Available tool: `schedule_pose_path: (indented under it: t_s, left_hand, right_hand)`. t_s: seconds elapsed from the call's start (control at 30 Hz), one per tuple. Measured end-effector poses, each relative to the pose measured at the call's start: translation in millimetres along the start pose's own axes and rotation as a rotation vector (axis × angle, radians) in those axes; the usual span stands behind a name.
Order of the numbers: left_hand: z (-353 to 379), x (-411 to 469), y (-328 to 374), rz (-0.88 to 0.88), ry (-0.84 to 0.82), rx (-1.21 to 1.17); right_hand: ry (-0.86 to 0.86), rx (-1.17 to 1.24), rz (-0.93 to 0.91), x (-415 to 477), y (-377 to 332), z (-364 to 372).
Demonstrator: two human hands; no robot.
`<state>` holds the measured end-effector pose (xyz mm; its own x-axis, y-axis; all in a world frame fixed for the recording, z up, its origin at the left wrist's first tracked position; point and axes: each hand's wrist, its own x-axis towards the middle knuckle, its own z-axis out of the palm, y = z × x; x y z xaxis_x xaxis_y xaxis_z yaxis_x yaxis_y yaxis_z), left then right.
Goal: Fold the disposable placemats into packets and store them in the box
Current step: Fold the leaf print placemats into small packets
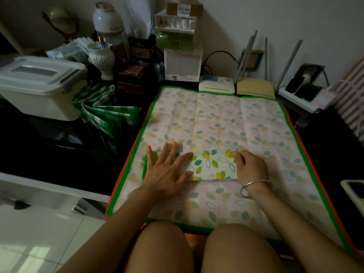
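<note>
Folded packet [213, 164] pressed flat by open left hand [167, 170], edge pinched by right hand [250, 168]; if released w/o creasing, could spring open on spread placemat [216, 115].

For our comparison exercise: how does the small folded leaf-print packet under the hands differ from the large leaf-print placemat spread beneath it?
The small folded leaf-print packet is a compact strip; the large leaf-print placemat lies spread open. The packet's leaves look vivid, the placemat's pale. Both hands, left and right, press the packet, which rests on the placemat. Both share a leaf pattern.
</note>
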<state>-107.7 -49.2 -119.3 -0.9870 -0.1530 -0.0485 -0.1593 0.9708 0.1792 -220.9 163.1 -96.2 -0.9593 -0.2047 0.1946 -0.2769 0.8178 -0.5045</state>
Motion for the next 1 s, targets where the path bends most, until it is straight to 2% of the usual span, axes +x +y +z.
schedule_pose_path:
  t_s: [0.2,0.33,0.47,0.63,0.73,0.8,0.87,0.9,0.97,1.0]
  left_hand:
    - [5,0,6,0.024,0.026,0.037]
    - [7,1,8,0.008,0.027,0.088]
    - [9,3,7,-0.001,0.043,0.091]
    - [7,6,7,-0.039,0.040,0.015]
    - [-1,5,0,-0.011,0.070,-0.338]
    - [-5,1,-9,-0.083,0.115,-0.854]
    - [-20,-4,-12,-0.311,0.204,-1.463]
    - [-26,-5,-14,-0.380,0.243,-1.652]
    - [-36,-6,-18,-0.424,0.332,-1.703]
    - [-40,-7,-21,-0.401,0.382,-1.631]
  right_hand:
    - [-0.009,0.001,-0.016,1,5,-4]
    - [-0.038,0.122,0.022,9,-6,-15]
    - [-0.200,0.482,0.116,21,-45,-31]
    - [-0.376,0.595,0.078,21,-98,-9]
    - [-0.520,0.596,0.038,18,-116,15]
    - [-0.571,0.465,-0.086,17,-123,28]
    - [-0.658,0.365,-0.157,13,-127,35]
    - [-0.701,0.315,-0.184,11,-129,36]
    - [-0.741,0.199,-0.263,5,-133,39]
    - [-0.743,0.145,-0.310,2,-133,39]
